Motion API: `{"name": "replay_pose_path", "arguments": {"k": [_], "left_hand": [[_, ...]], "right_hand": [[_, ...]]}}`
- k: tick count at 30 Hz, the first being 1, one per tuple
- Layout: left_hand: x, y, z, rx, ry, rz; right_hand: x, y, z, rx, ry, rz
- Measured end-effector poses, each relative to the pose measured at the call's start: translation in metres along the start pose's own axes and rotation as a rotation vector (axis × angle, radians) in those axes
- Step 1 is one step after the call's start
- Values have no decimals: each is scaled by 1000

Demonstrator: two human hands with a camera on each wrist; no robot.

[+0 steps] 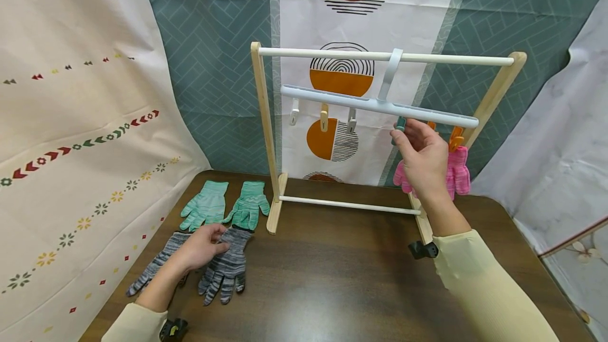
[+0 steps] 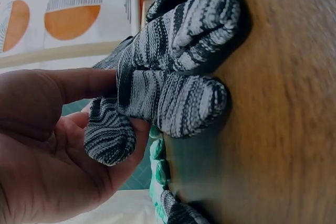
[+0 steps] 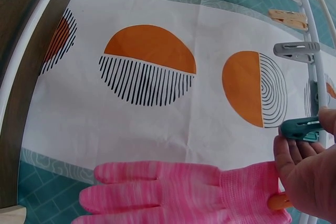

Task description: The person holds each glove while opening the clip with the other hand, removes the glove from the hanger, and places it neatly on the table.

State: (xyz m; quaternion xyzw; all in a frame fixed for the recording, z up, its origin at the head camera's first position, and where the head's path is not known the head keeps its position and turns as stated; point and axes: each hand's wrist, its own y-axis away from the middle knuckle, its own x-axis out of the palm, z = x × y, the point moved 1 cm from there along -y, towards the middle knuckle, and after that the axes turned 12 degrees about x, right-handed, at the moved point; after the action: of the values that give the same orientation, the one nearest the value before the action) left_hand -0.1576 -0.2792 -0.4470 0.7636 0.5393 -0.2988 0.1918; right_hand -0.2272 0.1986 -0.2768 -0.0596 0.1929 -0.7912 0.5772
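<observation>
My left hand pinches a black-and-grey knit glove near its cuff, low over the table at the left. The left wrist view shows thumb and fingers round that glove, with its knit fingers pointing away from the palm. Up at the hanger bar, my right hand pinches a teal clothespin between thumb and fingers. A pink glove hangs just beside this hand, clipped by orange clothespins; the hand partly covers it in the head view.
Two green gloves lie at the back left, and another grey glove lies under my left forearm. White, tan and grey clothespins hang along the bar. A wooden rack with a white top rod carries the hanger.
</observation>
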Motion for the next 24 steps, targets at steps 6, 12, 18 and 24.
{"name": "replay_pose_path", "arguments": {"k": [6, 12, 18, 24], "left_hand": [[0, -1, 6, -27, -79, -3], [1, 0, 11, -50, -146, -11], [2, 0, 10, -71, -208, -7], [0, 2, 6, -88, -232, -16]], "right_hand": [[0, 1, 0, 2, 1, 3], [0, 2, -1, 3, 21, 2], [0, 0, -1, -2, 15, 7], [0, 1, -1, 8, 18, 15]]}}
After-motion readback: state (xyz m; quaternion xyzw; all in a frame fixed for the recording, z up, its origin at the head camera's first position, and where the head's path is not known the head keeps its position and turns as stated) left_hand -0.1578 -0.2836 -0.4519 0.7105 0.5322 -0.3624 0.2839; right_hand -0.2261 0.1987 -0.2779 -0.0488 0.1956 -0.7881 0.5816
